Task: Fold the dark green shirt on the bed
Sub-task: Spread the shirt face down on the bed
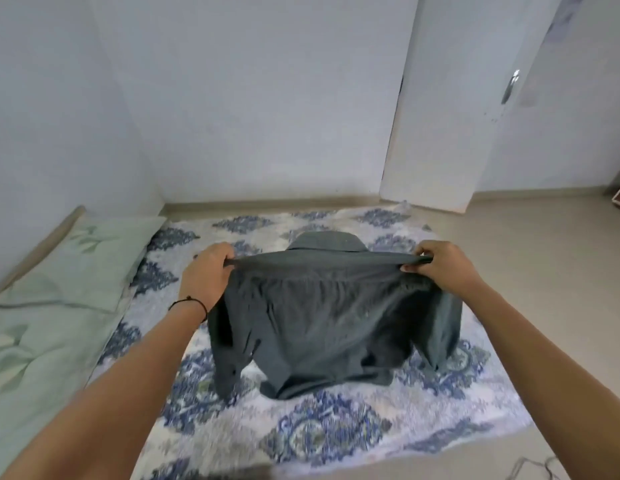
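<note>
Both hands, left hand (206, 271) and right hand (440, 263), pinch the dark green shirt (322, 320) stretched between them.

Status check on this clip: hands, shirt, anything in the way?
Left hand and right hand both pinching the dark green shirt taut. Hem draped on the bed. Nothing blocking.

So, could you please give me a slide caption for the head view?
Left hand and right hand hold the dark green shirt stretched above the patterned bed.

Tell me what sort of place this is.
Probably a simple bedroom: a low bed with a blue-patterned cover, a pale green pillow by the wall, and a white door. Both hands hold the dark green shirt.
</note>
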